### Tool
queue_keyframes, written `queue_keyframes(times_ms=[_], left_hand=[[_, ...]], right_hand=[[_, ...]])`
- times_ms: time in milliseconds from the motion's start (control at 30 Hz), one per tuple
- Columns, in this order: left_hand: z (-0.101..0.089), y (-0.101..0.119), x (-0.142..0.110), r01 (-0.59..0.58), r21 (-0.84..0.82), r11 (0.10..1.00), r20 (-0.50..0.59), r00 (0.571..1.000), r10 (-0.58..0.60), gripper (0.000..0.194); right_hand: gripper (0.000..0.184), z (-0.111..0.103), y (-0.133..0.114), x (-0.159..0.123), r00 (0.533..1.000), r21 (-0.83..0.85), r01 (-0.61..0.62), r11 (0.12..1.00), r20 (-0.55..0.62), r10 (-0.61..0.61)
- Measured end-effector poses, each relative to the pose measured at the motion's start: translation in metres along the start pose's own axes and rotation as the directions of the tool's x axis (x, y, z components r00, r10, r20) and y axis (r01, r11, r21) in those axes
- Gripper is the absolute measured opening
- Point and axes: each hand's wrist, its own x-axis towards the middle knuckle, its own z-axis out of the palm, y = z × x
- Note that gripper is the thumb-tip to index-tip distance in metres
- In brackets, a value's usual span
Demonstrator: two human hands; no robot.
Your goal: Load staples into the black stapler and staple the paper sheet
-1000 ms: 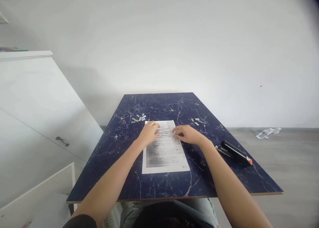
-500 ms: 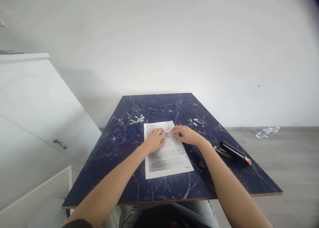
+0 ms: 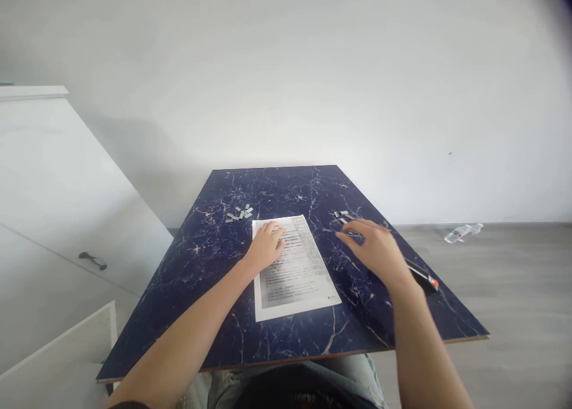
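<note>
A printed sheet of paper [image 3: 290, 278] lies on the dark blue marbled table, slightly skewed. My left hand [image 3: 267, 245] rests on its upper left part, fingers stretched out and slightly bent. To the right of the sheet, my right hand [image 3: 375, 248] is above the table, its thumb and forefinger apart with nothing visible between them. Just beyond those fingertips lie a few small grey-green strips [image 3: 344, 213], partly covered by the hand. A similar scatter of several strips [image 3: 239, 214] lies past the sheet's upper left corner.
At the table's right side, a long black object with a red-orange end [image 3: 432, 283] is partly hidden by my right forearm. A white cabinet [image 3: 67, 189] stands on the left. Clear crumpled plastic [image 3: 462, 233] lies on the floor at right.
My right hand has left the paper's right edge and moved right, towards the strips. My left hand slid down to the middle of the sheet, then back up left. The sheet has turned slightly.
</note>
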Motion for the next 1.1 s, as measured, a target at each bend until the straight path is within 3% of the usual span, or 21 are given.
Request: queue_keyframes(times_ms=[100,233,267,367,433,667,833,967,1100], left_hand=[[0.001,0.0,0.0,-0.003,0.022,1.0,0.031,1.0,0.002,0.032],[0.003,0.002,0.0,0.059,0.079,0.995,0.104,0.992,-0.067,0.045],[0.004,0.002,-0.001,0.096,0.091,0.991,0.132,0.985,-0.107,0.049],[0.006,0.001,-0.002,0.173,0.103,0.979,0.225,0.955,-0.192,0.062],[0.007,-0.001,-0.003,0.178,0.101,0.979,0.256,0.946,-0.198,0.063],[0.0,0.001,-0.002,0.144,0.084,0.986,0.244,0.956,-0.161,0.062],[-0.011,0.022,0.0,-0.127,-0.037,0.991,0.21,0.969,0.132,0.047],[-0.015,0.04,-0.002,-0.316,-0.106,0.943,0.241,0.912,0.332,0.04],[-0.016,0.052,-0.003,-0.446,-0.176,0.877,0.316,0.818,0.48,0.047]], right_hand=[[0.031,-0.025,0.037,-0.029,0.993,-0.141,-0.119,0.983,0.007,0.121],[0.064,-0.045,0.097,-0.056,0.954,-0.276,-0.217,0.936,0.144,0.264],[0.063,-0.046,0.107,-0.06,0.941,-0.269,-0.235,0.934,0.175,0.288],[0.037,-0.044,0.124,-0.066,0.893,-0.234,-0.267,0.935,0.305,0.331],[0.028,-0.04,0.124,-0.068,0.874,-0.231,-0.274,0.933,0.345,0.342],[0.03,-0.031,0.123,-0.072,0.866,-0.239,-0.262,0.935,0.369,0.337],[0.015,-0.032,0.111,-0.066,0.863,-0.226,-0.225,0.948,0.404,0.302],[0.012,-0.025,0.081,-0.051,0.868,-0.128,-0.155,0.98,0.456,0.197],[0.009,-0.008,0.053,-0.032,0.824,-0.001,-0.081,0.997,0.563,0.068]])
